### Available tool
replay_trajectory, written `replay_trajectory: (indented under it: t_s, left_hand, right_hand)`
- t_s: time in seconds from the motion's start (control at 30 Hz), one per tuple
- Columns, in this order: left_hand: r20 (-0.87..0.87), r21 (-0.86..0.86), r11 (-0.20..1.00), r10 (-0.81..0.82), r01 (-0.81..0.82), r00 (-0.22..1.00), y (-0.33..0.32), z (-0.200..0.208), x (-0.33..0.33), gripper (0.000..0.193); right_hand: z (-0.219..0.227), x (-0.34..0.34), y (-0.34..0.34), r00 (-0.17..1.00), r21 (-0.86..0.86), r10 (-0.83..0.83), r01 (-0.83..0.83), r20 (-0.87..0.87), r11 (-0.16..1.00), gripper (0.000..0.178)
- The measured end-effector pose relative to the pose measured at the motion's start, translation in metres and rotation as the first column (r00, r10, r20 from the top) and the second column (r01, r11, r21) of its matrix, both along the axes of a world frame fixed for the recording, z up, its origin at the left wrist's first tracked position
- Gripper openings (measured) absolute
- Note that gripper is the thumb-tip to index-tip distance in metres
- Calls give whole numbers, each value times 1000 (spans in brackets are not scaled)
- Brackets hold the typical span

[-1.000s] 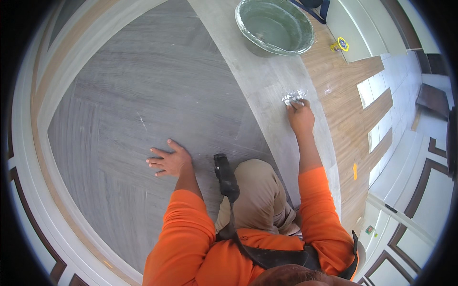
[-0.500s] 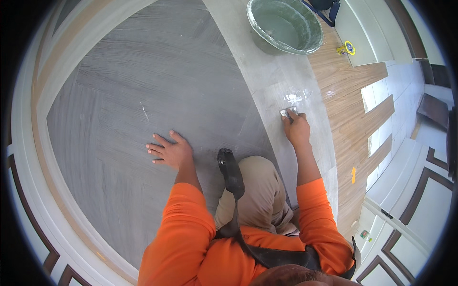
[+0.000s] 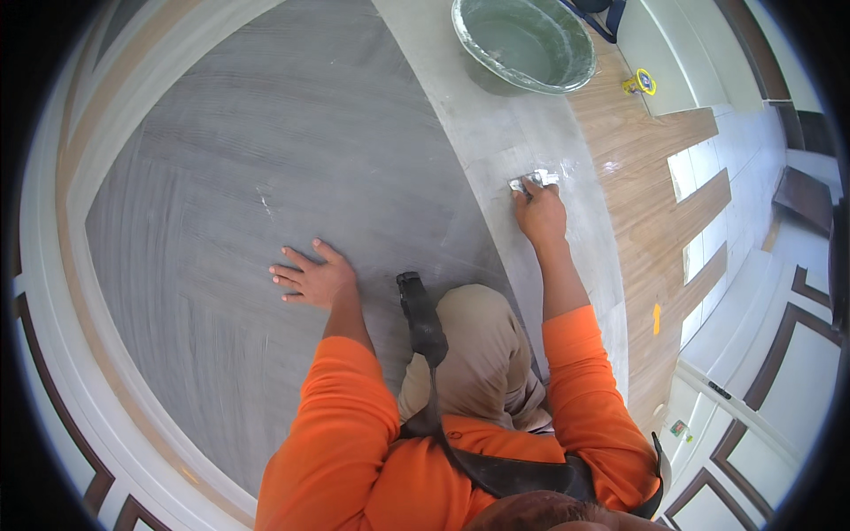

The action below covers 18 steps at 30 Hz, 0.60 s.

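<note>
My left hand [image 3: 319, 276] lies flat on the dark grey wood-patterned floor [image 3: 310, 159], palm down with fingers spread. Over the lighter grey border strip [image 3: 567, 230] to the right, my right hand [image 3: 542, 214] is closed on a small flat scraper [image 3: 519, 185], its blade against the strip. Only part of the scraper shows; my fingers hide the rest. White paste [image 3: 546, 177] is smeared beside the blade, just ahead of my fingertips.
A green basin [image 3: 482, 76] with cloudy water stands beyond my right hand. Near it sits a small yellow tub [image 3: 639, 82]. Brown planks [image 3: 646, 195] end unevenly against white tiles [image 3: 682, 173] on the right. A black strap-mounted device [image 3: 421, 314] hangs by my knee.
My right hand has moved slightly farther away and to the left with the scraper, over the white paste. My left hand rests in the same place.
</note>
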<state>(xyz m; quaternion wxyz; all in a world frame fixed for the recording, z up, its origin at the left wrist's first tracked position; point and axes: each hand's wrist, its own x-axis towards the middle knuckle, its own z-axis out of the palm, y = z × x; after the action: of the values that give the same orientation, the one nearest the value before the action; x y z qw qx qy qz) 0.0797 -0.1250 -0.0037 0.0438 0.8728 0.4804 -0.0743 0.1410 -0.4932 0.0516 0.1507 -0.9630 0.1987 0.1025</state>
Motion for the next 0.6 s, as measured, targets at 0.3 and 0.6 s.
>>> replay_trajectory:
  t_s: [0.3, 0.6]
  left_hand:
    - [-16, -7, 1000, -6, 6, 1000, -1, 2, 2, 82]
    - [7, -23, 1000, -3, 3, 1000, 1, 1, -1, 82]
  right_hand:
    - [-6, -36, -9, 999, 35, 22, -21, -25, 999, 42]
    - [9, -59, -12, 978, 45, 174, -170, -111, 984, 41]
